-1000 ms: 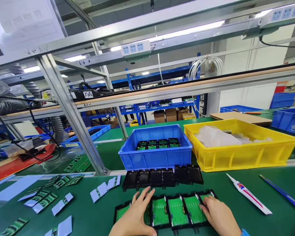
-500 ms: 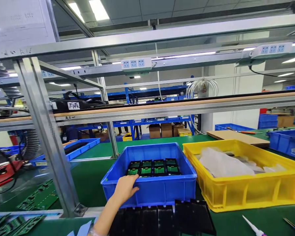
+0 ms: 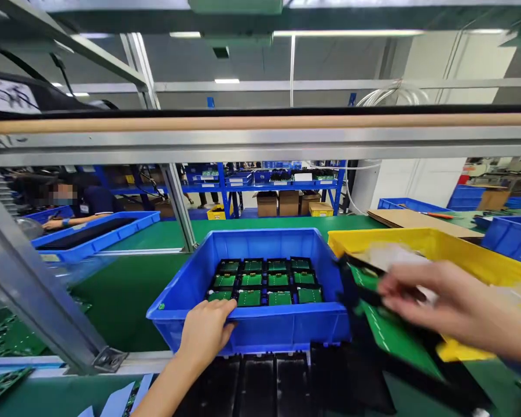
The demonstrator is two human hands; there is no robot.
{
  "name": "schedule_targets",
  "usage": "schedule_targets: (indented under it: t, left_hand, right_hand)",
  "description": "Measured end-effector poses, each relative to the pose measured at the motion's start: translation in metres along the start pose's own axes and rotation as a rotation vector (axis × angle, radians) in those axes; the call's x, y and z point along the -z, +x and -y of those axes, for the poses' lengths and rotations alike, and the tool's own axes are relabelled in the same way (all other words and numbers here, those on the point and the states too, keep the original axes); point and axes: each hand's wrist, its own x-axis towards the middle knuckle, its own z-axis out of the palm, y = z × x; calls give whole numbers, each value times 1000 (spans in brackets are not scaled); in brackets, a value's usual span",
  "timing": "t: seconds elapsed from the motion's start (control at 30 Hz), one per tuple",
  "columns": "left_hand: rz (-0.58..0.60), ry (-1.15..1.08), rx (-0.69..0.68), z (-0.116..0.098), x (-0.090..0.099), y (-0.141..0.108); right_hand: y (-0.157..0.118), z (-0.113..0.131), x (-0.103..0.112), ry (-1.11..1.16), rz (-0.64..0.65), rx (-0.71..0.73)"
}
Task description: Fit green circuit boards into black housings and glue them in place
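Observation:
My left hand (image 3: 206,330) is closed over the front rim of a blue bin (image 3: 286,324), fingertips curled inside and thumb outside. Rows of green circuit boards (image 3: 252,280) in black trays lie on the bin's floor. At the right, my motion-blurred right hand (image 3: 434,295) grips a green circuit board (image 3: 399,336) with a black tray around it, tilted in the air beside the bin's right front corner. Its fingertips look pinched near the upper part of this piece. Several flat black trays (image 3: 260,382) lie on the bench in front of the bin.
A yellow bin (image 3: 451,240) with white plastic wrap stands at the right. A metal post (image 3: 39,289) rises at the left, near loose circuit boards (image 3: 13,339). A shelf rail (image 3: 260,145) crosses above the bench. A co-worker (image 3: 82,197) is behind a long blue tray (image 3: 99,234).
My right hand has come into view from the right with the tray-framed circuit board. My left hand stays on the bin's rim. The view has tilted downward, showing more of the bin's inside.

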Motion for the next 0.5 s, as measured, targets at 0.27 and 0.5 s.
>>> schedule_targets:
  t: [0.27,0.5]
  left_hand:
    - [-17,-32,-55,8,-10,-3]
    - [-160,-83,-109,16,-31,-8]
  right_hand:
    - [166,-18,-26,105,239,116]
    - [191,-64,-77,45,573,58]
